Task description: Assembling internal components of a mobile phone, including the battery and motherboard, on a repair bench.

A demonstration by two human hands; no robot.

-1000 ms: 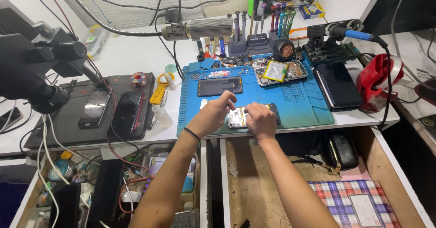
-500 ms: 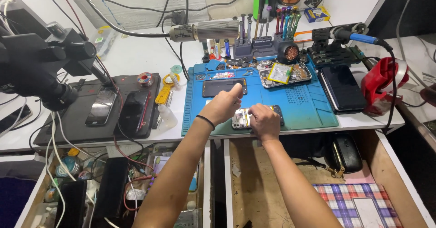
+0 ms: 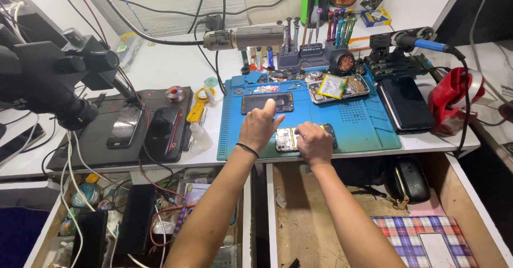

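The left hand [image 3: 260, 125] has lifted off the opened phone [image 3: 287, 139] on the blue mat [image 3: 368, 126], fingers loosely curled, while the right hand [image 3: 314, 142] presses it down, fingers together.

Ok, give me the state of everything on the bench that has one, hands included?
opened phone: back off, flat on the blue mat
right hand: resting on the opened phone
left hand: raised, reaching over the dark phone
dark phone: screen off, lying flat
right drawer: pulled open
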